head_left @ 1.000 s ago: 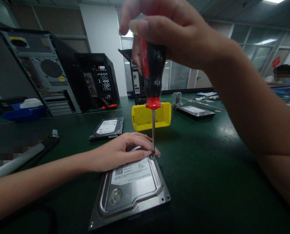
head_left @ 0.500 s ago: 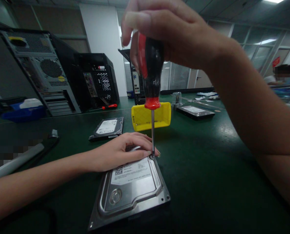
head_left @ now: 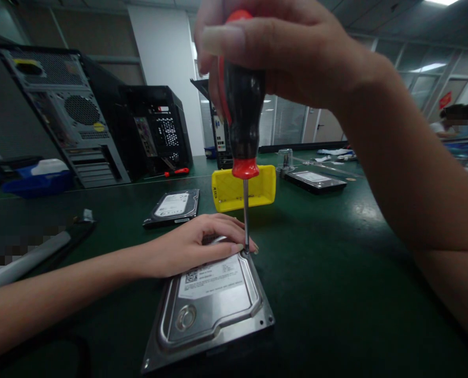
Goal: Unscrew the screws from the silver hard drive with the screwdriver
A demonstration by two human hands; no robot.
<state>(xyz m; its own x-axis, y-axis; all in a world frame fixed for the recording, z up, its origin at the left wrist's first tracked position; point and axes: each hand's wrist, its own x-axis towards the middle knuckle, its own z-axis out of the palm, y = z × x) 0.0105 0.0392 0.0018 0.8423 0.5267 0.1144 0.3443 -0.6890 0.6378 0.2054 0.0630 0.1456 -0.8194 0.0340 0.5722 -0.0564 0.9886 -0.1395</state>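
The right hand is curled closed around a red-and-black-handled steel screwdriver, holding it upright with its tip at the far right corner of a silver rectangular metal hard drive on the dark green worktop. The left hand, partly open, lies across the drive's far end, near a yellow plastic bin.

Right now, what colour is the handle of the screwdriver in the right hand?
Black and red, clearest in the head view: screwdriver handle.
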